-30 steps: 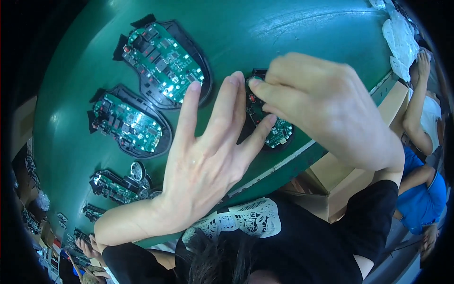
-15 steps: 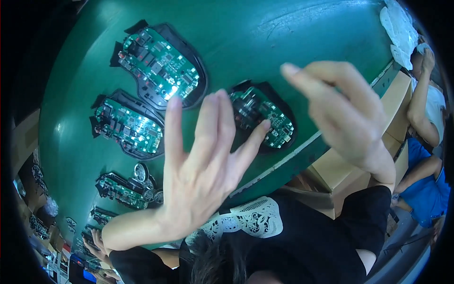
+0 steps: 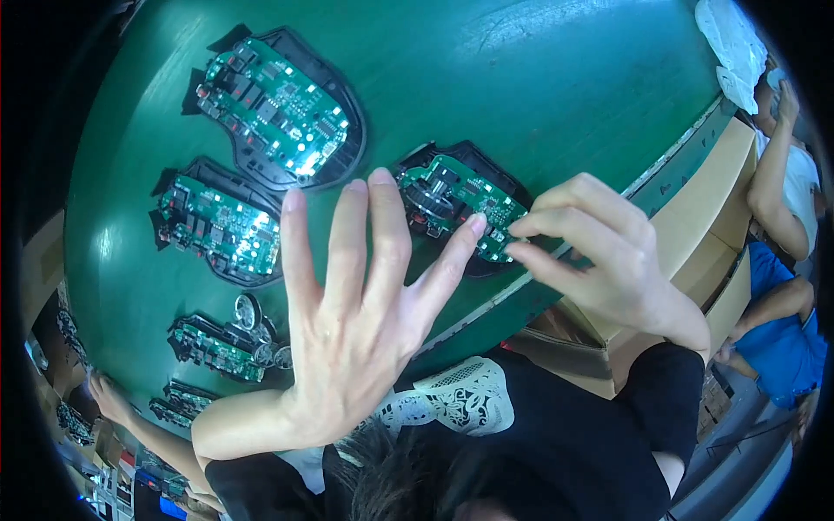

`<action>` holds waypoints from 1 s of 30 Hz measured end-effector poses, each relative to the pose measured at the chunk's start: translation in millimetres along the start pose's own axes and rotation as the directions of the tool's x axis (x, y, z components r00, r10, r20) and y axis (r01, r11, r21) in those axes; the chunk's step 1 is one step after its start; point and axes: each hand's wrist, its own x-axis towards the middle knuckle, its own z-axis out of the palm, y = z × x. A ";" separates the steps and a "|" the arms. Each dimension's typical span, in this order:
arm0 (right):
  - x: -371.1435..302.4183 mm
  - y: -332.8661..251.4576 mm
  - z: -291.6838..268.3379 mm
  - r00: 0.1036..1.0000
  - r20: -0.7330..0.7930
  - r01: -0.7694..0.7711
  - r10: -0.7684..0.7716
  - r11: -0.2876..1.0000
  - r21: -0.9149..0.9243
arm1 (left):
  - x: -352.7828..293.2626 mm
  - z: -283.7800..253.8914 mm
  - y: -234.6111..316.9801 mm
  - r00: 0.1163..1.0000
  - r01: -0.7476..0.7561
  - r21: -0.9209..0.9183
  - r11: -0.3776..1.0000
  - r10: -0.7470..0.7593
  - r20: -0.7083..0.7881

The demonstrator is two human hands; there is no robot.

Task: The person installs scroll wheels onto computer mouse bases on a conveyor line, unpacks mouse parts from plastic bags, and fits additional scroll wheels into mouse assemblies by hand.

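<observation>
A green circuit board (image 3: 497,204) sits in a black curved plastic housing (image 3: 469,154) near the table's edge. On its left part is a round dark wheel-like part (image 3: 430,195). My left hand (image 3: 352,339) is spread open; its thumb tip rests on the board, and its other fingers point away over the table. At the board's right end my right hand (image 3: 599,256) holds thumb and forefinger in a near pinch. Anything between those fingertips is too small to make out.
Two more housings with green boards, a large one (image 3: 278,108) and a smaller one (image 3: 221,226), lie to the left on the green table (image 3: 417,69). Nearer is a board with round metallic parts (image 3: 248,313). Cardboard boxes (image 3: 695,252) stand below the right edge. Other people sit on both sides.
My right hand has come down and left to the board's right end. The housings appear shifted slightly left and up in view. My left thumb stays on the board.
</observation>
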 end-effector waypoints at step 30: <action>39.8 -16.6 -9.5 0.802 0.440 -0.528 0.403 0.824 0.207 | -15.3 -2.3 -10.8 0.995 -0.076 0.012 0.997 0.077 -0.064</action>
